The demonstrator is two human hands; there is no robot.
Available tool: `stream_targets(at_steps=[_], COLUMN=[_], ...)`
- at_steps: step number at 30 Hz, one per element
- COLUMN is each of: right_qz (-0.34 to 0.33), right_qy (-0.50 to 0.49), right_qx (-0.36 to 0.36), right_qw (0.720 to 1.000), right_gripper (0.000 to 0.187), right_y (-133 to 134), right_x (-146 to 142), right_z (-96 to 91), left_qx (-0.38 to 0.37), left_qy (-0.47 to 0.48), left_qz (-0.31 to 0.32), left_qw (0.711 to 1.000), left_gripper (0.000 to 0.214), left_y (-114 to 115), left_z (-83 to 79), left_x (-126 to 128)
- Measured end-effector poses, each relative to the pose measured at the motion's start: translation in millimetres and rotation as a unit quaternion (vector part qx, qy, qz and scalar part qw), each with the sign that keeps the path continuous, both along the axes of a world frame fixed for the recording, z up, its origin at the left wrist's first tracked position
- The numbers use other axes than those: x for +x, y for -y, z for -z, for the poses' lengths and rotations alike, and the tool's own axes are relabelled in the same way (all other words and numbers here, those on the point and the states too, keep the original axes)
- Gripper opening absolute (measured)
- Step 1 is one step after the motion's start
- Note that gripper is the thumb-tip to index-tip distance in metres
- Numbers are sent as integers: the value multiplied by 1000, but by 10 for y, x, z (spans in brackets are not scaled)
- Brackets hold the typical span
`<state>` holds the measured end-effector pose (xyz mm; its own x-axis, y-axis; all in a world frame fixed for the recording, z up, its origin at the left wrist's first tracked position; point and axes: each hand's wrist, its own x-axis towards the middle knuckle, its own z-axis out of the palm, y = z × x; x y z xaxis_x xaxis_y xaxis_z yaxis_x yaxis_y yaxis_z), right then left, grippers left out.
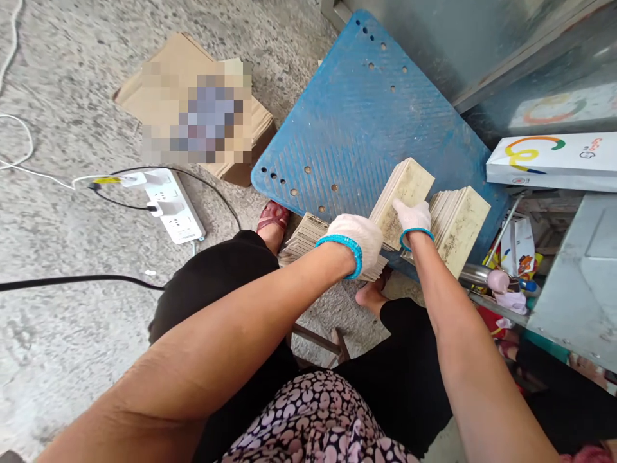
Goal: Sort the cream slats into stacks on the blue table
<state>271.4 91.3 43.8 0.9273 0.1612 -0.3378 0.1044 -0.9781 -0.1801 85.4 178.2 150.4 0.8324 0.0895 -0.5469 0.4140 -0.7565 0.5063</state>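
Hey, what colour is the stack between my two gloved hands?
The stack is pale cream with dark smudges, best seen in the head view.

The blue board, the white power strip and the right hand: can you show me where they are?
Blue board [364, 119], head view: middle of its upper face.
White power strip [177, 222], head view: its socket face.
Right hand [415, 217], head view: back of the gloved hand.

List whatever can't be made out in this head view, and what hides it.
All in the head view:
- Left hand's fingertips: hidden behind the hand itself.
- Leftmost pale stack's middle: covered by that hand.
- Item on the cardboard: pixelated.
- White box's far end: cut off by the right edge.
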Motion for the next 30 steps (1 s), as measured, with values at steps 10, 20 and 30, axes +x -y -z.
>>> stream_targets(at_steps=[10, 20, 30], right_qz=[-153, -399, -429], right_qy=[-5, -23, 1], right_qx=[118, -68, -124], right_qw=[981, 914, 895], right_gripper=[34, 30, 30], right_y=[890, 1449, 1397], right_x=[-740, -1608, -1677], right_z=[-263, -51, -14], left_qx=[-6, 10, 0], left_qy=[9, 42, 13], left_qz=[-40, -25, -20], left_qw=[999, 999, 1000], left_gripper=[39, 38, 39], left_y=[-37, -43, -76], left_z=[1, 18, -15], left_x=[-13, -54, -68])
